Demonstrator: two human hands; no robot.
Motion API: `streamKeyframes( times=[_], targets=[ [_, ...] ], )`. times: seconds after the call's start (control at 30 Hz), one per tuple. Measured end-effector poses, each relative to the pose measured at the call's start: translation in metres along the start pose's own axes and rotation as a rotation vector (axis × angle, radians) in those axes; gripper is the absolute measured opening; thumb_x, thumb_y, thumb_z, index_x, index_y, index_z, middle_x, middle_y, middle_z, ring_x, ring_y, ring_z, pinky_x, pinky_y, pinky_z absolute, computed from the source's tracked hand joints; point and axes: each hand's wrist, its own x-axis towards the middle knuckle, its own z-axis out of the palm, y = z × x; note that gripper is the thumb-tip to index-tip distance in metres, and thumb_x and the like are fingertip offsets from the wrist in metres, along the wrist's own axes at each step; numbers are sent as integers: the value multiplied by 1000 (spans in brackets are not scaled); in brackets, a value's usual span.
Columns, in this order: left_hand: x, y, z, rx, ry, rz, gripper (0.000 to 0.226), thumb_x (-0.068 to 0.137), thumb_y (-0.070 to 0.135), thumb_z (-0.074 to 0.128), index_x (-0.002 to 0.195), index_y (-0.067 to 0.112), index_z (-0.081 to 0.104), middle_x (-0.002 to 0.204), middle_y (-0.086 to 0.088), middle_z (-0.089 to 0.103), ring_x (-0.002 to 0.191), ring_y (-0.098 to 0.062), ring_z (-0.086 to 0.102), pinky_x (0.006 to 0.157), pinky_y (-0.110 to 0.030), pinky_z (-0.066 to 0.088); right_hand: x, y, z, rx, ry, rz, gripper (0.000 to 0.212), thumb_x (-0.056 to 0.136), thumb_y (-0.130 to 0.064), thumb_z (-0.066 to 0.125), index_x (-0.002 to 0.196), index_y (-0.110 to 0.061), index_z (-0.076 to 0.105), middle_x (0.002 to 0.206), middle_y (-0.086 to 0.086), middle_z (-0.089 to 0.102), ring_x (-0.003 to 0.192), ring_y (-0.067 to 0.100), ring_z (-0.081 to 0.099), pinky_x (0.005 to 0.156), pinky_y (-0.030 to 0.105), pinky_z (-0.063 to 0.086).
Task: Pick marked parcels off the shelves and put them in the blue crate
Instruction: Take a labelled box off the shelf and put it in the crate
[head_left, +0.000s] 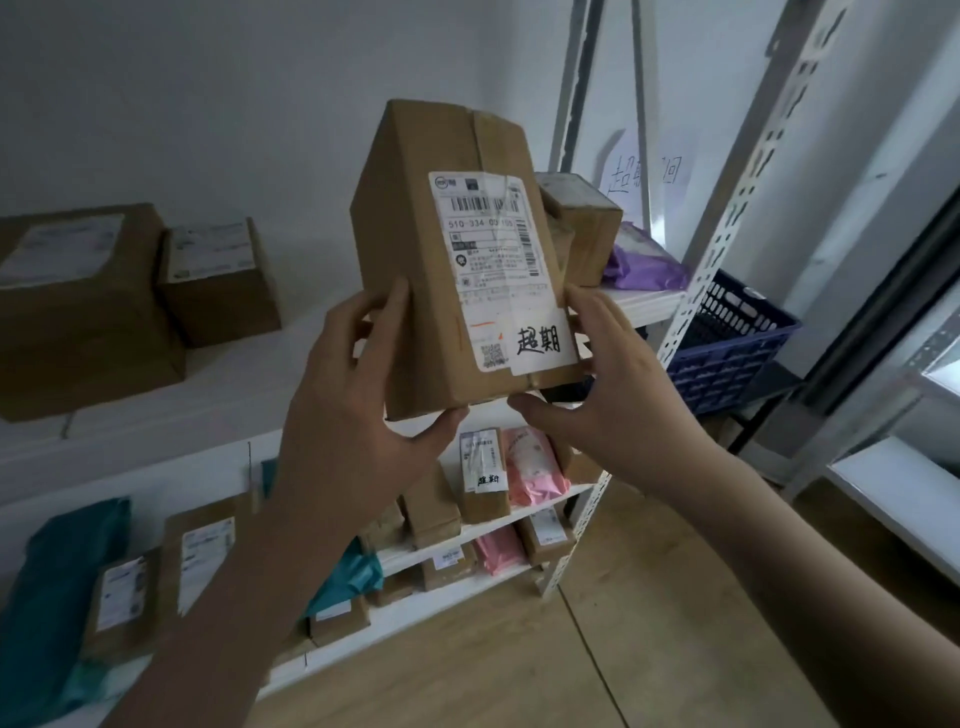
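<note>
Both hands gripped a tall brown cardboard parcel (447, 254) upright in the air, label facing the camera, probably to check its handwritten white tag (bottom right). The left hand (358, 410) clasped its lower left side, the right hand (602, 384) its lower right corner. Beyond stood the blue plastic crate (727, 343), past the shelf's right end.

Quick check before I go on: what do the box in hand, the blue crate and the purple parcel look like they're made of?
Box: brown corrugated cardboard by its look, matte, taped seam, glossy paper label. Blue crate: seemingly rigid moulded plastic, with lattice openings in its walls. Purple parcel: apparently a thin plastic mailer bag, slightly shiny and crumpled.
</note>
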Motion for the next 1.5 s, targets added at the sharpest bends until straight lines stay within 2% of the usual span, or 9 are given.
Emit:
streamKeyframes(
  times=[0.13,0.23,0.5,0.6,0.7,0.87,1.0,1.3,1.5],
  targets=[
    [-9,26,3,18,35,-22,96,77,45,82,151,3,39,146,-17,47,128,-31,54,101,-47,53,-12,9,-16,200,-76,22,82,75,-23,85,139,-27,33,130,-18,51,114,-5,54,80,15,55],
    [-9,40,5,71,41,-58,97,73,31,86,152,1,38,149,-16,44,133,-28,49,106,-37,45,-9,15,-22,250,-118,-9,83,76,-21,86,139,-21,32,138,-11,50,120,4,55,82,25,58],
    [5,112,25,-40,74,-18,88,76,39,80,146,-1,45,142,-15,50,129,-18,52,107,-16,42,-41,40,-81,221,8,-36,89,75,-34,84,142,-30,26,133,-25,46,112,-4,53,85,33,58],
    [16,149,59,-138,41,15,87,76,39,82,145,-1,46,142,-14,51,129,-20,53,103,-38,53,-59,67,-122,157,46,6,85,75,-36,85,137,-35,26,125,-34,45,107,-13,52,82,28,57],
    [25,187,101,-263,-19,31,88,76,40,83,148,5,44,147,-8,50,131,-18,54,101,-40,55,-83,97,-163,97,101,82,87,74,-40,86,135,-43,24,124,-31,49,105,-9,56,77,25,58],
    [41,240,176,-429,-146,118,92,75,31,88,150,5,42,143,-5,50,124,-4,53,97,-20,52,-121,150,-216,50,213,228,86,71,-40,87,129,-49,25,114,-32,53,103,-8,59,76,28,61],
    [53,269,236,-565,-239,118,92,76,28,88,152,8,41,143,-3,49,130,-14,53,97,-32,54,-130,194,-241,5,241,298,81,71,-41,84,125,-50,24,117,-35,50,105,-9,56,76,29,60],
    [111,276,374,-669,-329,129,95,76,27,91,154,12,39,147,1,46,135,2,44,105,-11,40,-76,315,-258,-75,280,398,84,72,-41,86,133,-38,28,129,-23,50,107,0,59,78,35,60],
    [160,275,462,-703,-351,128,94,78,28,89,154,8,37,146,-3,47,135,1,43,105,-13,42,-24,386,-276,-145,283,452,83,73,-37,86,132,-36,28,126,-26,48,107,-11,53,76,25,57]
  ],
)
